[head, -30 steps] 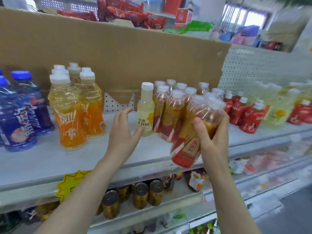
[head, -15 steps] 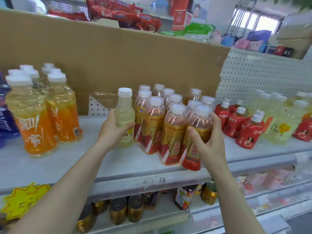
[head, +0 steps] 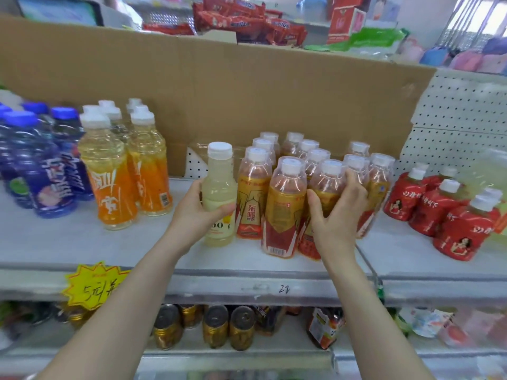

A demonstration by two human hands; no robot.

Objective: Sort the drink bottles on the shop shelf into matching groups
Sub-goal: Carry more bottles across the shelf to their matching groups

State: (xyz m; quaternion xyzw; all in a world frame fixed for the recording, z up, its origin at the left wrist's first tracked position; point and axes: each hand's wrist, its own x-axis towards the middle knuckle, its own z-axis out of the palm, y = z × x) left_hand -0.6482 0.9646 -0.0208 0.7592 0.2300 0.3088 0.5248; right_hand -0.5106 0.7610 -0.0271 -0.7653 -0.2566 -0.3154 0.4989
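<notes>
Already sorted: blue bottles (head: 41, 171), orange bottles (head: 120, 176), gold bottles (head: 285, 209) and red bottles (head: 436, 209) each stand in their own cluster on the shelf (head: 82, 242).
Left to do: one pale bottle (head: 219, 187) is the odd one out. It stands upright on the shelf, touching the left edge of the gold cluster.
Likely home: blurred pale group (head: 485, 171) at far right behind the reds. It looks like a match, but I can't confirm it.
Left hand (head: 194, 215): fingers curled round the pale bottle's lower body, thumb across the front label.
Right hand (head: 334, 218): fingers slightly spread and wrapped over a front gold bottle (head: 329, 179), thumb on its near side.
Progress: late, I judge. One stray is visible, plus some tidying of the gold cluster.
Surface: pale grey shelf, with a yellow star price tag (head: 93, 286) on the front edge.
Backing: cardboard (head: 219, 86) behind the bottles, pegboard (head: 461, 111) at right.
Room: shop aisle, snack packs (head: 247, 20) above, cans (head: 219, 325) on the lower shelf.
</notes>
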